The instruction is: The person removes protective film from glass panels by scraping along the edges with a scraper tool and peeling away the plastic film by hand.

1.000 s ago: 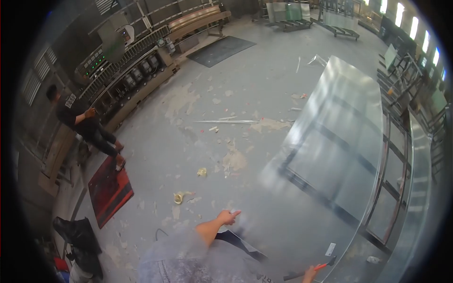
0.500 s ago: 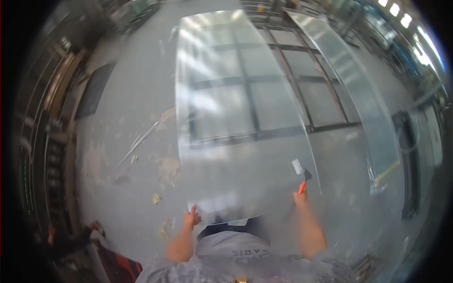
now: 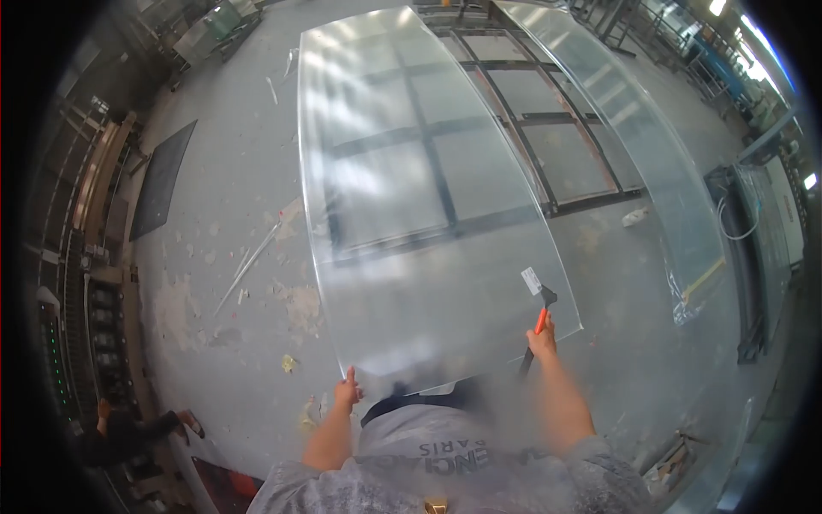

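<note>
A large clear plastic-looking sheet (image 3: 428, 300) stretches away from my body, its near edge just in front of my shirt. My left hand (image 3: 347, 392) is closed at the near left corner of this sheet, thumb along the top and fingers curled at the edge. Close to the near right corner, my right hand (image 3: 541, 340) is wrapped around a scraper-like tool (image 3: 543, 319) with an orange neck and dark head. The dark end of its handle sticks out below my fist. A white label (image 3: 531, 281) lies on the sheet beside the tool's head.
A dark metal frame (image 3: 548, 206) lies under and right of the sheet. Another clear sheet (image 3: 638, 128) runs along the right. Thin strips (image 3: 248, 264) and scraps litter the floor at left. Another person's arm (image 3: 163, 426) shows at lower left, near machinery (image 3: 103, 325).
The view has shifted slightly, so the sheet and frame sit a little further left and higher. Both hands keep their holds, and the tool's head stays near the label.
</note>
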Motion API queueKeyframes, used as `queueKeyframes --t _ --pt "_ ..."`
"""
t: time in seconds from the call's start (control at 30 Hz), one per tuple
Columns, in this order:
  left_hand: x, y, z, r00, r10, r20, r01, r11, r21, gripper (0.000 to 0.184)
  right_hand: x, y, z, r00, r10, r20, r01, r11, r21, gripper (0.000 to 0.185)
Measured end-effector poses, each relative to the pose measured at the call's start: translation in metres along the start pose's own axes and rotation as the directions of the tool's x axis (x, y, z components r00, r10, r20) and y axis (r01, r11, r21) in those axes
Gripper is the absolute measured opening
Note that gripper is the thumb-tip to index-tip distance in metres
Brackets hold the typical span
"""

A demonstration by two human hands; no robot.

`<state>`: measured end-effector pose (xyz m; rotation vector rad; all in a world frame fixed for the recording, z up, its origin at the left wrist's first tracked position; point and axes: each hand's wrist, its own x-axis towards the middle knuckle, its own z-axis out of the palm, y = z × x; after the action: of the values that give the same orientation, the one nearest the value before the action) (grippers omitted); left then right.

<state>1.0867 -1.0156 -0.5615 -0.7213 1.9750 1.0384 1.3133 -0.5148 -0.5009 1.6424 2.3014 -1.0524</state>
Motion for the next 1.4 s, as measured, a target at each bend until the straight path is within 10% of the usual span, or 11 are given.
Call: queueKeyframes --t 0.47,0.57,0.6,0.67,1.27,1.4 --pt "0.002 -0.001 0.005 0.999 0.053 0.001 -0.052 0.977 0.206 0.088 0.057 0.077 0.046 0.980 -0.180 -0.083 0.185 0.981 0.056 0.087" --pt "0.043 -0.021 0.012 0.994 0.106 -0.017 -0.080 0.842 0.534 0.093 0.120 0.155 0.073 0.958 -0.069 0.278 -0.039 0.930 0.364 0.030" --pt "0.061 -0.035 0.018 0.978 0.205 0.039 -0.194 0.825 0.530 0.097 0.093 0.119 0.059 0.989 -0.066 0.135 -0.023 0.819 0.574 0.013" --pt "0.026 -0.009 0.017 0.984 0.174 -0.048 -0.139 0.899 0.415 0.099 0.155 0.196 0.081 0.951 -0.309 0.004 0.308 0.949 0.065 0.075" --pt "0.024 -0.018 0.002 0.994 0.111 -0.015 -0.104 0.965 0.242 0.081 0.108 0.123 0.058 0.969 -0.041 0.242 0.000 0.987 0.164 0.019" --pt "0.008 -0.020 -0.008 0.993 0.119 0.025 -0.120 0.991 0.065 0.077 0.031 0.031 0.016 0.999 -0.041 0.034 0.031 0.966 0.257 0.082"
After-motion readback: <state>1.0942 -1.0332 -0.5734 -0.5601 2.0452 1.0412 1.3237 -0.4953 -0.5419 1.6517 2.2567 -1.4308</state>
